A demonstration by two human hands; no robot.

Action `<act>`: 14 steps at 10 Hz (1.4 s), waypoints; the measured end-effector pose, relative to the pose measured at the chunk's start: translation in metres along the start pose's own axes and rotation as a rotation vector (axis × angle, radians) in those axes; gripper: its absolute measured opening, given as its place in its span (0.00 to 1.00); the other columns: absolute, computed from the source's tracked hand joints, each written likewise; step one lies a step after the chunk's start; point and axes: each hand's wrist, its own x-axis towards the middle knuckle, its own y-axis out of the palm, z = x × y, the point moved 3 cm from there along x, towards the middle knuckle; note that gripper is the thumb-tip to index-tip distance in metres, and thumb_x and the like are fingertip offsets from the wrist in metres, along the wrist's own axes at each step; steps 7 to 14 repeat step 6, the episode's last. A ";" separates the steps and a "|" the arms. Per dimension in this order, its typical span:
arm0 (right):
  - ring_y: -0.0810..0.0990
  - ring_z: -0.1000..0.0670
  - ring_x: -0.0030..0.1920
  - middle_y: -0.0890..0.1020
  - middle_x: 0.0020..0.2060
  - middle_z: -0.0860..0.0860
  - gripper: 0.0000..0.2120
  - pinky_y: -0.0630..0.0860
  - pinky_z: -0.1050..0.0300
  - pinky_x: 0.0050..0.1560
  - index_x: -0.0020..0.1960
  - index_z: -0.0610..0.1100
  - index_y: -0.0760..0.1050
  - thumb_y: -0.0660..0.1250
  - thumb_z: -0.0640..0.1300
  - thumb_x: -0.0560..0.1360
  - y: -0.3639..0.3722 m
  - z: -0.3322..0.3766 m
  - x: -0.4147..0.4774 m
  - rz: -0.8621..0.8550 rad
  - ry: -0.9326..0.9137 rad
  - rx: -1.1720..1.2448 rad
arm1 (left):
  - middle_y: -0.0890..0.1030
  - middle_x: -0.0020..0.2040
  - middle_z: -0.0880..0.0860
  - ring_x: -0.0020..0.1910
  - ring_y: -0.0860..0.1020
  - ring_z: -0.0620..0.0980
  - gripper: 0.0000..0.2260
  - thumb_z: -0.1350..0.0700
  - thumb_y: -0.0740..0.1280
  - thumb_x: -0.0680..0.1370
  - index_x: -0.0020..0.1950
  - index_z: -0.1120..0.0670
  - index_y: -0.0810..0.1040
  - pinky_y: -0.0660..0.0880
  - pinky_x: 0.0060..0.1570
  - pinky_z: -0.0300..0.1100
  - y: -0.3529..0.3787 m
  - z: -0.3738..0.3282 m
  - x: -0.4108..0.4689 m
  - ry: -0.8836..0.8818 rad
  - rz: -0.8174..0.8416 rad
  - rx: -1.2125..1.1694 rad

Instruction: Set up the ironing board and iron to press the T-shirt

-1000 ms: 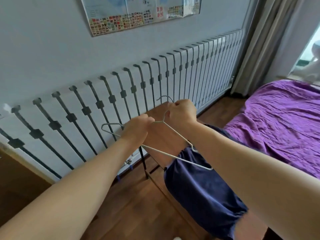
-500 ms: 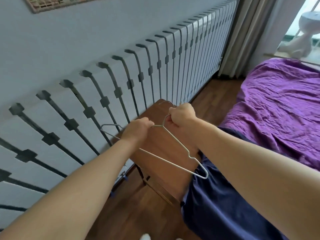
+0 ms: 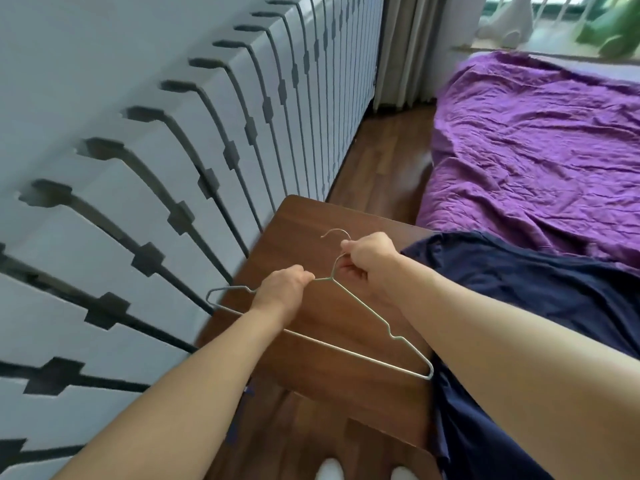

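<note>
I hold a thin wire hanger (image 3: 367,356) over a brown wooden board (image 3: 301,233) that stands in front of me. My left hand (image 3: 282,289) is closed on the hanger's left shoulder wire. My right hand (image 3: 369,259) pinches its neck just under the hook. A dark navy T-shirt (image 3: 540,292) lies over the board's right side and hangs down toward the floor. No iron is in view.
A white wall panel with dark slanted bars (image 3: 180,216) runs along the left, close to the board. A bed with a crumpled purple sheet (image 3: 540,147) fills the right. Wooden floor (image 3: 377,161) runs between them to a grey curtain (image 3: 405,53). My white shoe tips (image 3: 330,471) show below.
The view has tilted down and moved forward, so the board and T-shirt now sit lower and nearer. Both hands keep their grip on the hanger, now lower over the board.
</note>
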 end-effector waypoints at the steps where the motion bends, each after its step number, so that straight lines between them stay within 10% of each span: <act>1: 0.67 0.47 0.22 0.71 0.21 0.44 0.16 0.65 0.58 0.24 0.30 0.39 0.67 0.62 0.36 0.76 0.007 0.001 0.024 -0.013 -0.002 -0.017 | 0.77 0.52 0.56 0.52 0.75 0.59 0.18 0.67 0.55 0.74 0.58 0.54 0.76 0.71 0.51 0.48 0.013 0.007 0.017 0.023 0.045 -0.001; 14: 0.72 0.50 0.30 0.76 0.32 0.45 0.09 0.69 0.61 0.32 0.39 0.39 0.71 0.59 0.34 0.78 0.005 -0.031 0.069 0.041 0.078 0.146 | 0.77 0.52 0.55 0.55 0.73 0.55 0.16 0.63 0.54 0.78 0.59 0.52 0.76 0.72 0.52 0.49 0.048 0.012 0.064 0.032 0.105 0.094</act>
